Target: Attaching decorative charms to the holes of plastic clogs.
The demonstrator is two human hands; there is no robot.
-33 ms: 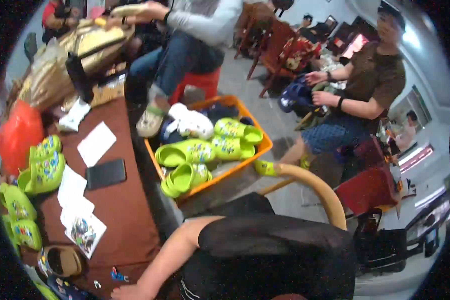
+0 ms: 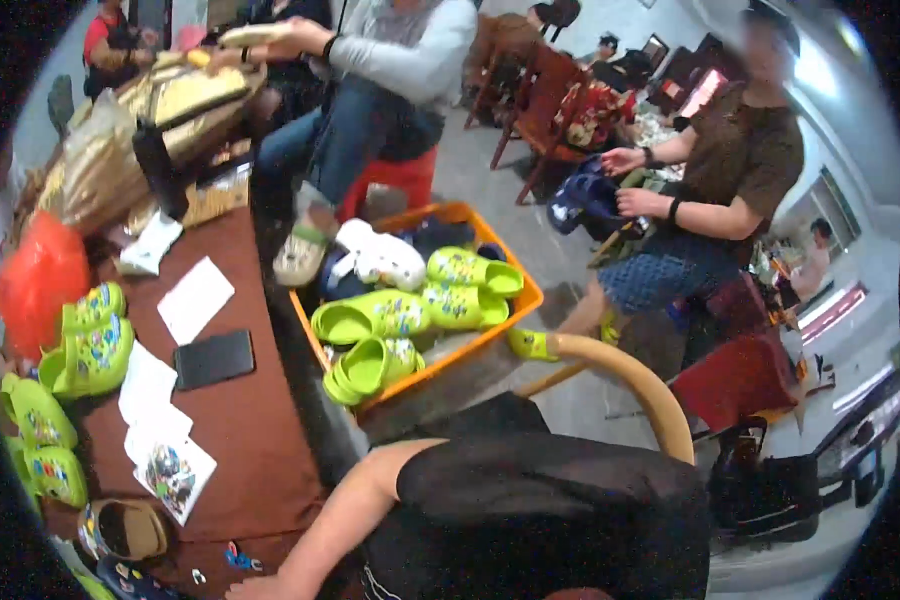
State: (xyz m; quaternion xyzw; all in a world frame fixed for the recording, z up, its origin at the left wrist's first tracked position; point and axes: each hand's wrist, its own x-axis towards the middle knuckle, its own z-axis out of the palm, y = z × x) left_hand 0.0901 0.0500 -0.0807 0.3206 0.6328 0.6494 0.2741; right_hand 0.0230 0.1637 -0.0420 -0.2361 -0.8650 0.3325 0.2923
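I can't tell whether the right hand (image 2: 262, 588), cropped below, grips anything; small blue pieces (image 2: 240, 557) lie near it on brown cloth (image 2: 245, 450), past them one rounded brown clog (image 2: 152, 528), four studded lime clogs (image 2: 95, 362).

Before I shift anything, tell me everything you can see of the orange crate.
The orange crate is an open-topped rectangular bin, bright along its rim and apparently plastic. It stands upright beside the brown-covered table, slanted in the view, with a red stool behind it. Inside lie lime-green clogs with colourful decorations, white footwear and dark blue items, which largely hide its floor. What the crate stands on cannot be made out.
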